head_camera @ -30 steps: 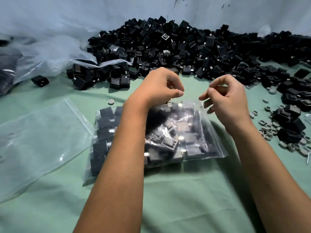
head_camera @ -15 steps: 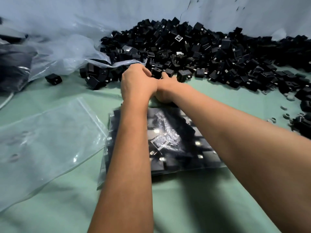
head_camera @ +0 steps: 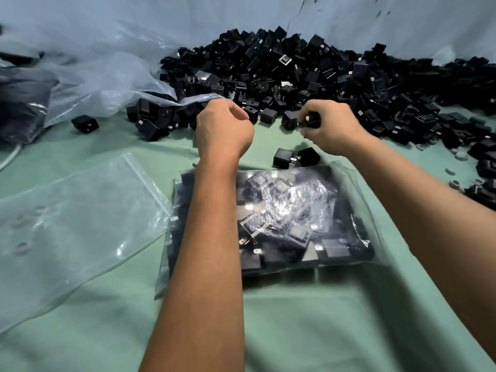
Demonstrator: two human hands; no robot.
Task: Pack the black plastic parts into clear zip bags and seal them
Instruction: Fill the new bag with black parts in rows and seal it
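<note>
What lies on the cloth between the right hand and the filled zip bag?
In the head view, two loose black parts lie on the green cloth between the right hand and the filled zip bag.

The table [head_camera: 268,331] is covered with a pale green cloth [head_camera: 94,331]. A light blue sheet [head_camera: 134,20] is hung behind it as a backdrop. A large, crumpled sheet of clear plastic [head_camera: 107,79] is spread at the far left. Small grey ring-shaped pieces [head_camera: 453,183] are scattered at the right edge. A white cord [head_camera: 9,158] is seen at the left edge.
</note>
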